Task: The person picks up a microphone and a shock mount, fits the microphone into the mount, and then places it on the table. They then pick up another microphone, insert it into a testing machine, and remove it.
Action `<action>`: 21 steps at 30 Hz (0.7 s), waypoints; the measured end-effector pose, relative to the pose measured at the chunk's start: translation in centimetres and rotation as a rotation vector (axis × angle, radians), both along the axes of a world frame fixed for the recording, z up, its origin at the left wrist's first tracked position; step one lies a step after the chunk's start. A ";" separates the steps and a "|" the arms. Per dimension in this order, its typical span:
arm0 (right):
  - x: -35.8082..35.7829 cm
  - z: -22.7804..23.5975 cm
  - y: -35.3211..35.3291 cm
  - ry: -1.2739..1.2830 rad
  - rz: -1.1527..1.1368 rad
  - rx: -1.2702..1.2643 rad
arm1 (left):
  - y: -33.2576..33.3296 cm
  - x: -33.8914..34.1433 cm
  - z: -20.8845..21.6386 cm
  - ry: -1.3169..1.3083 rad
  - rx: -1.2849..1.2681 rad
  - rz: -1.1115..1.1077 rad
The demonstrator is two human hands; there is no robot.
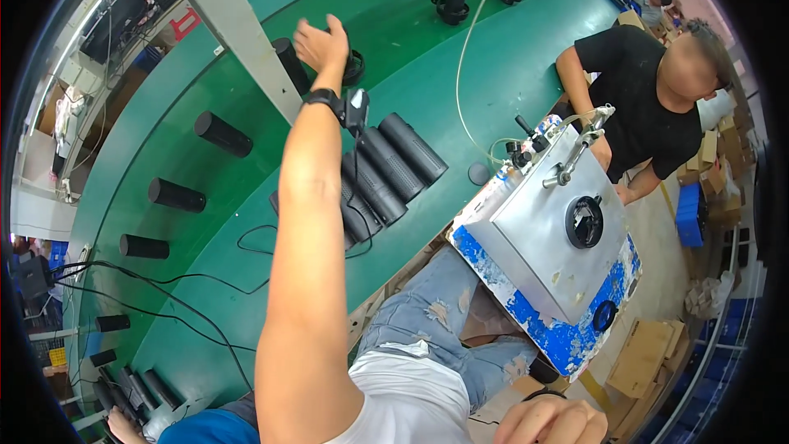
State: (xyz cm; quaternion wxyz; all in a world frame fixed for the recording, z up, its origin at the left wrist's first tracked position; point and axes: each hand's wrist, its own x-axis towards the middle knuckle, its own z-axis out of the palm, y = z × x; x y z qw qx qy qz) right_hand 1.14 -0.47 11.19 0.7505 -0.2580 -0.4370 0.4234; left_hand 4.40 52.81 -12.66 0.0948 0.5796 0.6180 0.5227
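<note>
My left arm stretches out over the green conveyor, and my left hand [323,47] is open, its thumb and fingers apart. Just beyond it a black cylinder with a ring-shaped base [355,68] is partly hidden by the hand. Another black cylinder [289,64] stands on the near left of that hand, beside the metal post. Below the wrist several ribbed black cylinders [385,177] lie side by side on the green tabletop [238,259]. At the bottom edge my right hand [552,422] has its fingers curled in; whatever they may hold is hidden.
A metal post [230,25] rises beside my left forearm. To the right is a silver box-shaped fixture [546,226] with a lever clamp and round opening. More black cylinders [223,133] lie along the belt. A co-worker in black [641,99] sits beyond the fixture. Cables [189,312] cross the left side.
</note>
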 end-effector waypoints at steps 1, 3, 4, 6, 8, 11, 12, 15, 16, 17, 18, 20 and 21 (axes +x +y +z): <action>0.2 -0.2 0.1 0.018 0.022 -0.002 | 1.2 -0.6 1.0 0.030 0.135 0.074; 0.0 0.1 0.1 -0.006 0.000 -0.047 | 1.9 -1.3 3.3 0.234 0.035 0.205; 0.0 0.2 0.2 -0.038 -0.022 -0.073 | 1.5 -1.2 3.5 0.270 -0.099 0.222; 0.5 -1.0 -1.6 -0.108 0.018 -0.038 | 0.8 -1.7 2.5 0.533 -0.388 0.171; 1.6 -1.6 -1.9 -0.176 0.040 -0.016 | 2.3 -2.1 -0.4 0.835 -0.489 0.149; 1.9 -1.7 -1.6 -0.155 0.025 0.169 | 2.2 -3.3 0.0 1.072 -0.479 0.169; 1.3 -1.6 -1.8 -0.106 -0.024 0.120 | 1.7 -3.3 1.3 1.070 -0.534 0.122; -0.2 -0.2 -2.1 -0.040 -0.180 0.041 | 1.2 -3.0 5.0 1.113 -0.577 0.040; 0.8 0.1 -1.8 -0.123 -0.030 0.107 | 0.6 -2.9 6.3 1.159 -0.581 -0.010; 1.3 0.4 -1.8 -0.206 0.120 0.172 | 0.1 -2.6 8.1 1.150 -0.445 -0.025; 1.3 0.3 -2.2 -0.199 0.125 0.185 | -0.1 -2.4 9.9 1.138 -0.317 -0.030; 1.2 0.1 -3.4 -0.222 0.012 0.334 | -0.2 -2.1 13.2 1.093 0.009 -0.107; 1.3 -0.1 -4.1 -0.219 -0.011 0.335 | -1.8 -0.6 14.9 1.117 0.169 -0.183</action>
